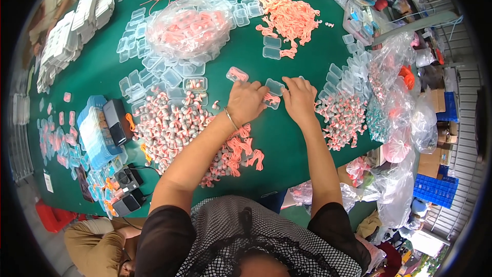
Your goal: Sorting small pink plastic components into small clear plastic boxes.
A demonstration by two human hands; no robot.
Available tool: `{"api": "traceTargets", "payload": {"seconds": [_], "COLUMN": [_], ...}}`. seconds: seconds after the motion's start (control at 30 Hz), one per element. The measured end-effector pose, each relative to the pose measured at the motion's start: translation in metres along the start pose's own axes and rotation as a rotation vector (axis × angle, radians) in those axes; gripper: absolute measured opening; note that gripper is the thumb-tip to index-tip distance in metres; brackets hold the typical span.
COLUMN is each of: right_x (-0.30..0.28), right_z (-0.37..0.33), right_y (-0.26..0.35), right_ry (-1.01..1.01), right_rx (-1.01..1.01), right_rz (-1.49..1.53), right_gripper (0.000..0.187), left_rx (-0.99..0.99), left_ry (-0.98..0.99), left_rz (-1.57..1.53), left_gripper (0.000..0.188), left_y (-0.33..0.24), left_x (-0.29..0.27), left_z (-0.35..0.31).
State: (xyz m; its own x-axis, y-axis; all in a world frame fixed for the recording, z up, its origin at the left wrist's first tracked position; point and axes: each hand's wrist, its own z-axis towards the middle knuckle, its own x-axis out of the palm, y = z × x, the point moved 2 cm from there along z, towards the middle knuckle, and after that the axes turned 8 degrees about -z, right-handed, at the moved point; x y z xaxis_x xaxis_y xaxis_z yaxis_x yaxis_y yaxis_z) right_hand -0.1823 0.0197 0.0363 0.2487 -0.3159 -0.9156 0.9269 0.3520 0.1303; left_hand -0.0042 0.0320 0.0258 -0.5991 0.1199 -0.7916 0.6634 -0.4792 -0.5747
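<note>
A small clear plastic case (273, 94) with an orange cord inside lies on the green table (302, 56), held between my two hands. My left hand (246, 101) grips its left side, and my right hand (300, 97) presses on its right side. Another filled clear case (237, 75) lies just beyond my left hand. A heap of grey and pink earplugs with orange cords (179, 125) spreads under my left forearm. A smaller heap of them (342, 118) lies right of my right hand.
Empty clear cases (154, 66) lie scattered across the table's middle, with a bag of filled ones (188, 28). Loose orange cords (289, 18) lie at the back. Stacked white boxes (66, 36) stand far left, plastic bags (400, 97) at the right edge. A person (102, 246) crouches lower left.
</note>
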Motion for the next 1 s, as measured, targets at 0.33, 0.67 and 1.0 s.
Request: {"api": "traceTargets", "payload": {"seconds": [0.33, 0.67, 1.0], "right_x": [0.002, 0.004, -0.001], "right_z": [-0.014, -0.031, -0.012], "right_y": [-0.005, 0.010, 0.009], "right_ry": [0.103, -0.018, 0.032], "right_rx": [0.004, -0.165, -0.087], "right_rz": [0.327, 0.233, 0.261], "right_gripper": [0.027, 0.038, 0.038], "left_rx": [-0.048, 0.153, 0.328], "left_ry": [-0.063, -0.024, -0.186], "left_rz": [-0.053, -0.034, 0.117], "left_gripper": [0.050, 0.026, 0.016], "left_y": [-0.002, 0.008, 0.015], "left_x": [0.001, 0.013, -0.019], "left_z": [-0.002, 0.005, -0.006]}}
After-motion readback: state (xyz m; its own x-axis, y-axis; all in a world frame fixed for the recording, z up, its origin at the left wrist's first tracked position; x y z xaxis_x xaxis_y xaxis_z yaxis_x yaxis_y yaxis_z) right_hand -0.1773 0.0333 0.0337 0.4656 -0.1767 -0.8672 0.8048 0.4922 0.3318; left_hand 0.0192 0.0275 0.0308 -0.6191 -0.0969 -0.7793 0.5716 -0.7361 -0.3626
